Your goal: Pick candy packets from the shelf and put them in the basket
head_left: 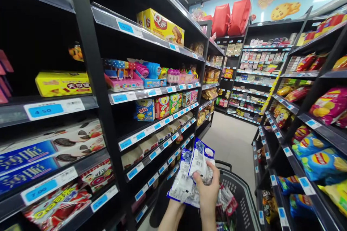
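Blue-and-white candy packets with blueberry pictures are held up in front of me at the lower middle. My right hand is closed on the front packet, its thumb pressed on the white face. My left hand comes from below, with its wrist in sight; the fingers are hidden behind the packets, which rest against it. A dark grey shopping basket lies below and to the right of my hands. Inside it are red-and-clear packets, partly covered by my right hand.
A black shelf unit with blue price tags runs along my left, carrying boxed sweets and small cartons. On the right, another rack holds chip bags. The grey aisle floor leads to stocked shelves.
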A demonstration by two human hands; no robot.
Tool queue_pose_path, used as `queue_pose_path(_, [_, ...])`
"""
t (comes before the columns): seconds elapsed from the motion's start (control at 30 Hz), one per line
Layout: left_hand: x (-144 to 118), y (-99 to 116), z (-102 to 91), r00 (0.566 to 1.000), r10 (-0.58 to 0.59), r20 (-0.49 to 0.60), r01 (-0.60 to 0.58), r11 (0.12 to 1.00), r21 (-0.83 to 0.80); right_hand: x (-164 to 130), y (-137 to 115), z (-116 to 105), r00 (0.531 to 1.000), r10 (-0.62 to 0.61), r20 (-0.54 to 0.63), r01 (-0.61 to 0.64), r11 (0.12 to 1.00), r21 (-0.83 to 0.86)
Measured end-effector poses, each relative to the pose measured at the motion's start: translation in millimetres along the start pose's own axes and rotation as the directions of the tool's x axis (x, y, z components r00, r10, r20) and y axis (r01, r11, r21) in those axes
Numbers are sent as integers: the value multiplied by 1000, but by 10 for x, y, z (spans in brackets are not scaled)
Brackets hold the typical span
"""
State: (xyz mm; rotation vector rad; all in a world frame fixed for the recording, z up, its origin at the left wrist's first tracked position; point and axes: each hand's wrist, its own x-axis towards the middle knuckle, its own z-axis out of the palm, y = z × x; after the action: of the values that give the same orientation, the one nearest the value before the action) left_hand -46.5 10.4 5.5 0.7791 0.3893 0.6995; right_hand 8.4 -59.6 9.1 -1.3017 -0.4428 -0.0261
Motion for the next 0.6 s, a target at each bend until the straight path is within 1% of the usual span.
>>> queue_pose_path(0.03, [-33, 24, -8, 999, -34, 23, 34, 999, -37, -14, -10, -23, 996, -80, -30, 78, 994, -75])
queue_pose_path(0.07, [-69, 67, -10, 994, -86, 71, 92, 992, -83, -17, -25, -55, 985, -168, -45, 159, 975, -158])
queue_pose_path(0.1, [-103, 126, -6, 977, -153, 150, 174, 976, -134, -11, -40, -94, 968, -247, -48, 229, 943, -241])
queue_pose_path(0.13, [-137, 194, 4, 943, -218, 251, 267, 947, -181, 4, -54, -142, 953, -302, -32, 278, 909, -311])
queue_pose_path(0.17, [-169, 266, 20, 903, -256, 344, 341, 915, -216, 25, -66, -197, 946, -324, 5, 305, 882, -359])
queue_pose_path(0.2, [-200, 335, 42, 877, -264, 402, 377, 896, -235, 49, -73, -258, 944, -324, 65, 323, 863, -389])
queue_pose_path(0.23, [-232, 396, 68, 876, -249, 413, 367, 899, -237, 75, -77, -323, 939, -312, 142, 343, 847, -406])
queue_pose_path(0.3, [-298, 480, 132, 911, -210, 355, 293, 935, -199, 122, -74, -455, 909, -297, 292, 399, 820, -409])
queue_pose_path(0.33, [-328, 502, 165, 929, -193, 316, 254, 953, -166, 142, -70, -514, 887, -306, 346, 435, 804, -404])
queue_pose_path(0.37, [-354, 514, 194, 941, -180, 285, 223, 966, -128, 159, -65, -567, 869, -321, 377, 466, 788, -403])
queue_pose_path(0.43, [-383, 513, 231, 951, -156, 267, 177, 983, -55, 185, -62, -646, 849, -347, 399, 501, 768, -399])
queue_pose_path(0.5, [-371, 494, 226, 954, -127, 272, 130, 992, 10, 204, -72, -697, 840, -368, 399, 515, 773, -372])
queue_pose_path(0.53, [-349, 483, 209, 956, -130, 263, 123, 991, 44, 212, -84, -717, 842, -376, 388, 513, 782, -354])
queue_pose_path(0.6, [-287, 467, 157, 965, -164, 203, 146, 984, 98, 225, -115, -759, 846, -390, 363, 504, 807, -308])
